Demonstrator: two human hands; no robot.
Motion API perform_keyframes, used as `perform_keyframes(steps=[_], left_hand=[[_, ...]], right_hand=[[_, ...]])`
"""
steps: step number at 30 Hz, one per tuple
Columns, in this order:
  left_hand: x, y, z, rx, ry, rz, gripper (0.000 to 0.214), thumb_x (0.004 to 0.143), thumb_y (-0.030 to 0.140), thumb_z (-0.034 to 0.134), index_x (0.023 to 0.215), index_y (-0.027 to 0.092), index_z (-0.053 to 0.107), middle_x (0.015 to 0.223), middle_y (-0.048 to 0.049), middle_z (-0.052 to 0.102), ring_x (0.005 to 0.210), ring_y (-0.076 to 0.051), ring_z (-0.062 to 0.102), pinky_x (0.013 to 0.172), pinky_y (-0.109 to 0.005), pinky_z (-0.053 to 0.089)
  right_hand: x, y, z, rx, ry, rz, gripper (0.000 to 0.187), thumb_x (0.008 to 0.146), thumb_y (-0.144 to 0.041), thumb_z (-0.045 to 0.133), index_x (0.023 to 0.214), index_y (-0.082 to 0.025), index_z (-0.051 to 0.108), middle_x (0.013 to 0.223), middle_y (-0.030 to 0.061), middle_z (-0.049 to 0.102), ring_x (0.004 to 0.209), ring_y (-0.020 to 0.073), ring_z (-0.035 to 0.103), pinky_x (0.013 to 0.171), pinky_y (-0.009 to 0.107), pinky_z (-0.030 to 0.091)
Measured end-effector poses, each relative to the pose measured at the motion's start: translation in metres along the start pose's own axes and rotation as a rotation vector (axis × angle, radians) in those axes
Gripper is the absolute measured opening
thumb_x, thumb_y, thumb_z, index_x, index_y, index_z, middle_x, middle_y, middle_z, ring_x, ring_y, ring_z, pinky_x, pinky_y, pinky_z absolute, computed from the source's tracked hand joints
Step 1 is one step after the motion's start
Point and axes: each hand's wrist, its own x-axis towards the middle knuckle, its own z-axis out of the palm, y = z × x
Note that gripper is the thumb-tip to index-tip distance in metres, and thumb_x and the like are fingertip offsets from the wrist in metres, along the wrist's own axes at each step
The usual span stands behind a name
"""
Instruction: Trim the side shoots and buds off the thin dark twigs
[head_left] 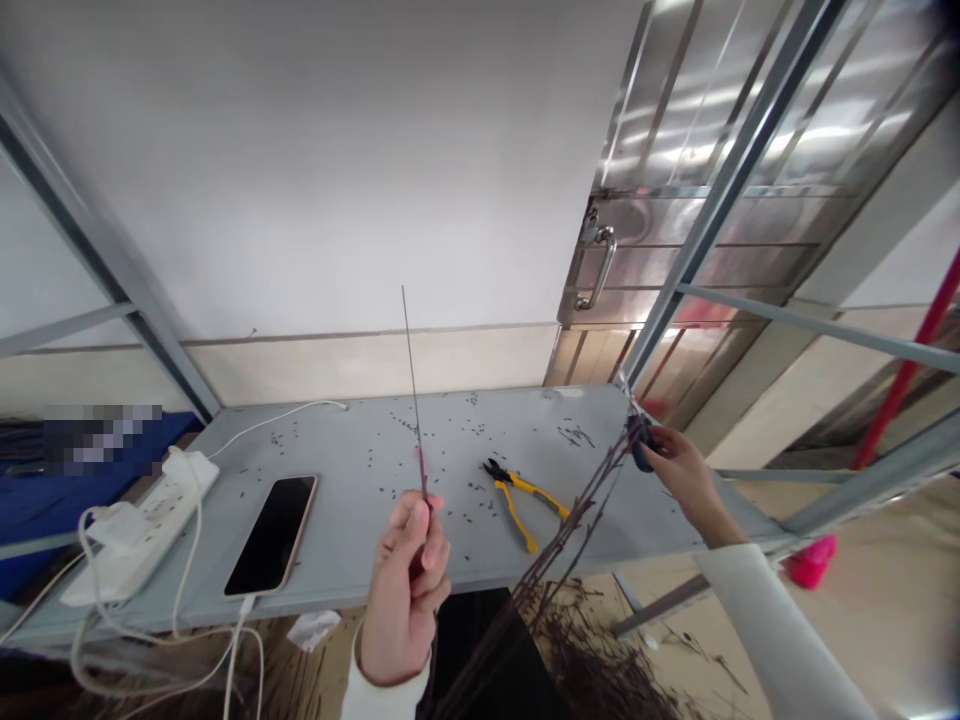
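Observation:
My left hand [409, 580] is closed in a pinch around the lower end of a thin dark twig [413, 390], which points upward above the shelf. At the shelf's right end, my right hand [679, 470] grips a dark-handled cutting tool [640, 443] with a narrow silvery end; its exact kind is unclear. Long dark twigs [570, 530] slant from beside that tool down over the front edge. Whether my right fingers touch these twigs cannot be made out. Between my hands, yellow-handled pliers [525, 500] lie on the shelf with their handles apart.
Tiny dark clippings lie scattered over the grey shelf [352, 540]. At left are a phone [271, 535] on a cable and a white power strip [150, 520]. Metal posts [720, 210] frame the shelf. More twigs [607, 660] lie on the floor below.

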Motion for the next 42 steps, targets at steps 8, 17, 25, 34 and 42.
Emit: perform_keyframes(steps=[8, 17, 25, 34, 42], left_hand=[[-0.013, 0.006, 0.001, -0.011, -0.143, -0.062, 0.030, 0.066, 0.042, 0.076, 0.072, 0.019, 0.058, 0.043, 0.0120, 0.030, 0.037, -0.002, 0.002, 0.028, -0.009, 0.007], [-0.019, 0.010, -0.001, 0.033, -0.211, -0.081, 0.029, 0.068, 0.043, 0.074, 0.073, 0.019, 0.058, 0.042, 0.0119, 0.028, 0.037, -0.002, 0.002, 0.028, -0.009, 0.009], [-0.024, 0.014, 0.001, 0.039, -0.210, -0.070, 0.027, 0.071, 0.042, 0.072, 0.073, 0.019, 0.057, 0.042, 0.0112, 0.029, 0.037, -0.002, 0.003, 0.029, -0.010, 0.007], [-0.013, 0.015, 0.007, 0.097, -0.090, -0.087, 0.035, 0.067, 0.046, 0.074, 0.079, 0.019, 0.056, 0.046, 0.0119, 0.033, 0.039, -0.002, 0.003, 0.029, -0.010, 0.005], [0.000, 0.010, 0.007, 0.178, -0.008, -0.063, 0.040, 0.063, 0.048, 0.076, 0.085, 0.019, 0.057, 0.048, 0.0123, 0.034, 0.039, -0.002, 0.006, 0.031, -0.012, 0.005]], right_hand=[[-0.008, -0.014, 0.053, 0.311, -0.535, 0.108, 0.038, 0.064, -0.054, 0.071, 0.077, -0.020, 0.058, 0.073, 0.0054, 0.066, 0.068, 0.0228, 0.065, 0.064, 0.037, 0.053], [0.004, -0.027, 0.106, 0.346, -0.556, 0.084, 0.041, 0.055, -0.046, 0.078, 0.079, -0.021, 0.056, 0.069, -0.0021, 0.060, 0.061, 0.0130, 0.056, 0.060, 0.026, 0.047], [0.026, -0.051, 0.114, 0.454, -0.573, 0.057, 0.043, 0.073, -0.061, 0.058, 0.070, -0.020, 0.045, 0.062, -0.0050, 0.044, 0.050, 0.0082, 0.040, 0.048, 0.024, 0.035], [-0.028, -0.089, 0.119, 0.449, -0.806, -0.029, 0.041, 0.082, -0.059, 0.051, 0.073, -0.019, 0.047, 0.061, -0.0031, 0.044, 0.056, 0.0115, 0.041, 0.056, 0.027, 0.035], [-0.071, -0.150, 0.113, 0.526, -1.261, -0.173, 0.048, 0.082, -0.065, 0.045, 0.089, -0.018, 0.048, 0.077, 0.0008, 0.042, 0.068, 0.0135, 0.041, 0.065, 0.028, 0.038]])
